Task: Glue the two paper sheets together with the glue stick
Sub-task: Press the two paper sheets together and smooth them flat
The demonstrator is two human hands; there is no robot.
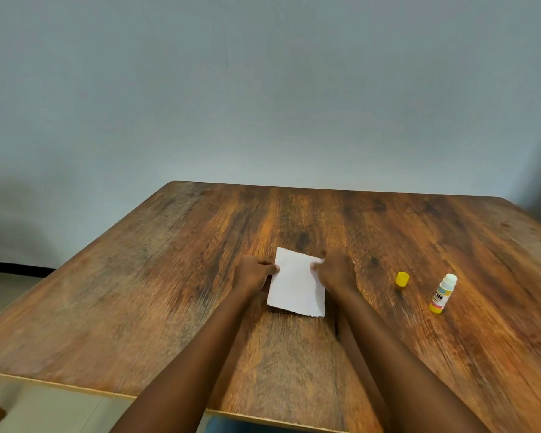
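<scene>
On the table point(169, 276), both hands pinching the paper's point(297, 284) side edges, uncapped glue stick point(443, 293) lying tip away.

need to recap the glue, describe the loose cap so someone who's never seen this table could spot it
On the wooden table, look right of the white paper that both hands press on. The cap is the small yellow cup standing alone between the paper and the uncapped glue stick, shorter than the stick and plain yellow.

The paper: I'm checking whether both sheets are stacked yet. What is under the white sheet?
Only one white sheet shows, flat on the table, held at its edges by both hands. Whether a second lies beneath is hidden.
</scene>
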